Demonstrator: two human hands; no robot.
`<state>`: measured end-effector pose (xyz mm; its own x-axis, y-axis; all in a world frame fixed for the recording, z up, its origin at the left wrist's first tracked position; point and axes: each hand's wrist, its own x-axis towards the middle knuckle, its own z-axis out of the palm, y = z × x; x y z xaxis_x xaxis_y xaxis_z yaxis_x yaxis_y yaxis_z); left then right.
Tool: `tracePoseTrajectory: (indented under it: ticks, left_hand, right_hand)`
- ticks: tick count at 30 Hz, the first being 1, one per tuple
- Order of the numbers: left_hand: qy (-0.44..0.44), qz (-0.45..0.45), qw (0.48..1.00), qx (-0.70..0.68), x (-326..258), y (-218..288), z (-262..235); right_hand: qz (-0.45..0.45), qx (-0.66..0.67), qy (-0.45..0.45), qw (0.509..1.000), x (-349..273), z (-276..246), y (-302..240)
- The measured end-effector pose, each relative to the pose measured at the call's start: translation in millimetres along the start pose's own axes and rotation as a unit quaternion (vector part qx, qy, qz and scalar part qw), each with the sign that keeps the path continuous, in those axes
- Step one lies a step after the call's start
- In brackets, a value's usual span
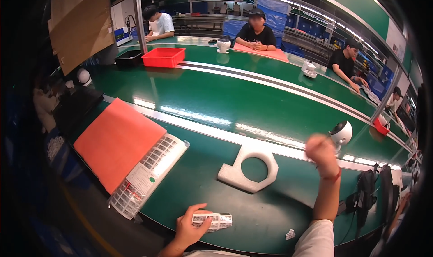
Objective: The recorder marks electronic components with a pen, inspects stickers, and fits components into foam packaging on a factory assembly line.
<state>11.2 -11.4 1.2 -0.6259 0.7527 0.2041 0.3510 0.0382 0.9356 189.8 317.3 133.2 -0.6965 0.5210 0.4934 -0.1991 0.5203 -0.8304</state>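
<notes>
My left hand (pixel 191 225) is closed around a curled sheet of printed white labels (pixel 221 222) at the near edge of the green table, thumb on top. My right hand (pixel 321 154) is raised over the far side of the table, smeared by motion, its fingers bunched. Just beyond it stands a white round-headed camera (pixel 343 133) with a black front; whether the hand touches it I cannot tell. Between my hands and farther off lies a white foam block (pixel 237 178) with a round hole. A small label scrap (pixel 290 234) lies near my right forearm.
Left of my hands, an orange-red sheet (pixel 119 142) covers part of a stack of label sheets (pixel 164 151). A green conveyor (pixel 203 94) runs beyond the table. Across it are a red bin (pixel 163 57), white devices and several people. Black straps (pixel 367 191) lie at right.
</notes>
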Motion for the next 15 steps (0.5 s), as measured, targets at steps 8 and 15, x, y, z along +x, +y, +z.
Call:
tracePoseTrajectory:
  ticks: [8,15]
  left_hand:
    - [0.008,-0.013,1.000,-0.007,-1.4,3.5,-0.6]
    - [0.006,-0.018,1.000,-0.008,-0.7,0.7,0.6]
  right_hand:
    - [0.032,-0.037,-0.292,0.955,5.2,28.2,2.7]
    - [0.038,-0.328,-0.426,0.842,-5.7,68.6,12.7]
